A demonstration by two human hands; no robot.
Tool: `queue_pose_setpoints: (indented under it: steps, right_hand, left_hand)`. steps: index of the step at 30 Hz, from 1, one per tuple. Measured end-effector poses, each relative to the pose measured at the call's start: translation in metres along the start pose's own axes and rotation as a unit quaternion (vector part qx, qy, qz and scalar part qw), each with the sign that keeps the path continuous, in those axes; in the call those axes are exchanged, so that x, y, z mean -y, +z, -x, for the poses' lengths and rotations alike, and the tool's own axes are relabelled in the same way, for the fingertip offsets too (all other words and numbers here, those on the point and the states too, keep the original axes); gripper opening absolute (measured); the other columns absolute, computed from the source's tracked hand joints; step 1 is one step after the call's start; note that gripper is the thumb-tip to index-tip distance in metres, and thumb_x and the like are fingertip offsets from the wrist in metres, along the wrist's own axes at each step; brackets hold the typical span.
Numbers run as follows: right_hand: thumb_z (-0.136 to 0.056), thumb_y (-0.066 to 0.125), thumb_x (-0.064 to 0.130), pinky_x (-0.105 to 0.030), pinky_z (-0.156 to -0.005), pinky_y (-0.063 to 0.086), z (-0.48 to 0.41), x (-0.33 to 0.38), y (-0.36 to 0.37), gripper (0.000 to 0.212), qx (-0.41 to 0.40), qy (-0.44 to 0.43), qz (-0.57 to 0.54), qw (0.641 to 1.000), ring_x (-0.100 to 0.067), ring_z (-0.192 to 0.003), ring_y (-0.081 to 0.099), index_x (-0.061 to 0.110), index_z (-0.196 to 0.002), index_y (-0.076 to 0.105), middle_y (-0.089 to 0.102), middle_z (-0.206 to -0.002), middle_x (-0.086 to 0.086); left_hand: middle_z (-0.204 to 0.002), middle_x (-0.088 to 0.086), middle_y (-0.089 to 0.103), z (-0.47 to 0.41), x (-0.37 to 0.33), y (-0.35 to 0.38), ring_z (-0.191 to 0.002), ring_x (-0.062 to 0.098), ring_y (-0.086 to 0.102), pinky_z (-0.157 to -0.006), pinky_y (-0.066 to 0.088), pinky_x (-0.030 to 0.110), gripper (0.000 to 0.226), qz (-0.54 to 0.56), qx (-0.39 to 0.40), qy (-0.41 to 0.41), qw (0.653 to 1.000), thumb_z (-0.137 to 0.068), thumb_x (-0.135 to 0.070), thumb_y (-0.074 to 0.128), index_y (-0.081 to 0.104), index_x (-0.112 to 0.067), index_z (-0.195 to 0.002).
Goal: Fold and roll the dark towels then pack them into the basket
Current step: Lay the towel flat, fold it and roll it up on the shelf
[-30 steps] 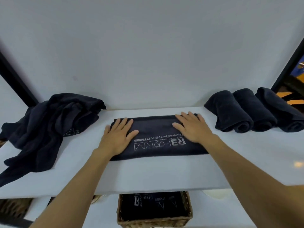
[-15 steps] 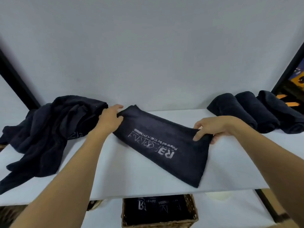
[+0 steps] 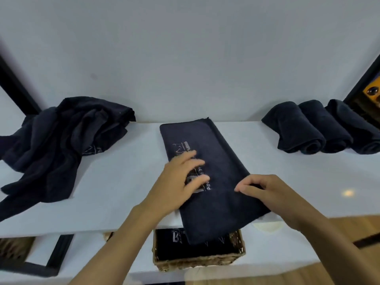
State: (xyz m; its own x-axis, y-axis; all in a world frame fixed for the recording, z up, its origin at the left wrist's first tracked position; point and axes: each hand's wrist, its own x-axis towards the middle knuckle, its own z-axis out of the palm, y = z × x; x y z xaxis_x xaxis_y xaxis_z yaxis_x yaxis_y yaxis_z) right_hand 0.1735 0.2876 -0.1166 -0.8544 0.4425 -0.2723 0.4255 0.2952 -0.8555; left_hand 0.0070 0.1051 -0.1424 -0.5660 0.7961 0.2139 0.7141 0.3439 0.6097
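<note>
The folded towel (image 3: 218, 161) lies lengthwise on the table (image 3: 123, 182), near end drooping over the edge above the basket (image 3: 197, 262), likely set for rolling. The left hand (image 3: 176, 186), laid open, pins it flat; the right hand (image 3: 265, 192) pinches its right edge, seemingly straightening it.

Folded towel turned from crosswise to lengthwise.
I see the folded towel (image 3: 222, 161) swung end-on. The right hand (image 3: 265, 194) has shifted to pinch its right edge; the far end runs away from that grip, and the near end now overhangs the shelf (image 3: 123, 182) edge above the basket (image 3: 197, 262). The left hand (image 3: 176, 186) dropped its corner pinch and lies flat on the print, just left of the grip.
</note>
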Motion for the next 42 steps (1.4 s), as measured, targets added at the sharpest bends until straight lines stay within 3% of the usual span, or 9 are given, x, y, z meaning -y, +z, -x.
queue_pose_setpoints:
  steps: [4, 7, 10, 14, 17, 27, 32, 36, 42]
  right_hand:
    - [-0.093, 0.061, 0.016, -0.029, -0.055, 0.051, 0.030, 0.005, 0.009, 0.011, 0.083, 0.048, -0.126, 0.987, -0.021, -0.062, 0.064, 0.013, -0.093, 0.071, 0.069, -0.081, -0.006]
    - [-0.087, 0.062, 0.022, -0.025, -0.047, 0.047, 0.042, 0.002, 0.019, 0.017, 0.093, 0.080, -0.226, 0.966, -0.023, -0.055, 0.056, 0.010, -0.096, 0.070, 0.063, -0.074, -0.015]
    - [-0.078, 0.062, 0.029, -0.020, -0.042, 0.043, 0.049, 0.002, 0.027, 0.023, 0.075, 0.111, -0.315, 0.940, -0.016, -0.050, 0.053, 0.011, -0.091, 0.070, 0.058, -0.068, -0.013]
    - [-0.077, 0.065, 0.027, -0.019, -0.044, 0.048, 0.057, 0.000, 0.019, 0.033, 0.088, 0.102, -0.378, 0.916, -0.019, -0.074, 0.072, 0.013, -0.107, 0.070, 0.073, -0.101, -0.012]
    - [-0.085, 0.067, 0.012, -0.021, -0.048, 0.048, 0.062, 0.003, 0.012, 0.038, 0.102, 0.049, -0.282, 0.953, -0.024, -0.102, 0.070, 0.014, -0.122, 0.060, 0.071, -0.117, -0.004]
    - [-0.091, 0.062, 0.042, -0.021, -0.045, 0.039, 0.027, 0.000, 0.016, 0.040, -0.088, 0.058, 0.063, 0.992, -0.012, -0.038, 0.048, 0.006, -0.073, 0.062, 0.061, -0.049, -0.007]
    - [-0.089, 0.068, 0.021, -0.016, -0.054, 0.039, 0.024, -0.010, 0.028, 0.008, -0.270, -0.173, 0.286, 0.903, -0.008, -0.056, 0.054, 0.024, -0.089, 0.060, 0.058, -0.062, 0.008]
    - [-0.079, 0.061, 0.004, -0.024, -0.067, 0.042, 0.019, -0.035, 0.037, 0.023, -0.232, -0.422, 0.421, 0.769, -0.015, -0.085, 0.050, 0.013, -0.095, 0.074, 0.065, -0.090, -0.004]
    - [-0.089, 0.056, 0.049, -0.030, -0.082, 0.044, 0.007, -0.039, 0.025, 0.039, -0.105, -0.365, 0.485, 0.788, -0.016, -0.101, 0.060, 0.025, -0.119, 0.059, 0.065, -0.114, 0.007]
  left_hand:
    - [-0.157, -0.005, 0.031, 0.087, -0.002, 0.021, -0.148, 0.014, 0.019, -0.119, 0.011, 0.046, 0.087, -0.145, 0.096, 0.199, 0.964, -0.074, -0.083, 0.047, 0.041, -0.032, -0.144]
    - [-0.154, 0.012, 0.035, 0.112, 0.022, 0.038, -0.146, 0.031, 0.026, -0.113, 0.024, 0.056, 0.083, -0.298, 0.031, 0.237, 0.924, -0.081, -0.052, 0.069, 0.034, -0.020, -0.148]
    - [-0.136, 0.012, 0.058, 0.114, 0.029, 0.042, -0.134, 0.030, 0.045, -0.107, 0.038, 0.050, 0.050, -0.236, -0.091, 0.265, 0.931, -0.088, -0.009, 0.064, 0.047, -0.013, -0.135]
    - [-0.112, -0.015, 0.067, 0.102, 0.013, 0.019, -0.110, 0.007, 0.056, -0.093, 0.047, 0.032, 0.030, -0.034, -0.117, 0.154, 0.981, -0.081, -0.027, 0.058, 0.057, -0.030, -0.112]
    - [-0.099, -0.022, 0.069, 0.084, -0.001, -0.007, -0.091, 0.002, 0.063, -0.079, 0.048, 0.018, 0.011, 0.135, -0.053, -0.012, 0.989, -0.086, -0.040, 0.061, 0.066, -0.037, -0.095]
    - [-0.084, 0.016, 0.069, 0.038, 0.000, -0.026, -0.069, 0.015, 0.058, -0.067, 0.046, 0.032, 0.017, 0.259, 0.045, -0.186, 0.947, -0.090, -0.030, 0.066, 0.074, -0.017, -0.085]
    - [-0.082, -0.004, 0.073, 0.035, 0.000, -0.020, -0.071, 0.011, 0.062, -0.064, 0.044, 0.026, 0.002, 0.216, -0.009, -0.207, 0.954, -0.085, -0.027, 0.072, 0.073, -0.028, -0.087]
    - [-0.092, -0.007, 0.064, 0.033, 0.003, -0.019, -0.075, 0.010, 0.059, -0.065, 0.041, 0.022, 0.017, 0.134, -0.043, -0.212, 0.967, -0.079, -0.027, 0.079, 0.067, -0.027, -0.092]
    - [-0.102, -0.008, 0.057, 0.043, 0.008, -0.013, -0.088, 0.012, 0.053, -0.077, 0.041, 0.023, 0.015, -0.075, -0.103, 0.019, 0.992, -0.084, -0.039, 0.069, 0.072, -0.025, -0.084]
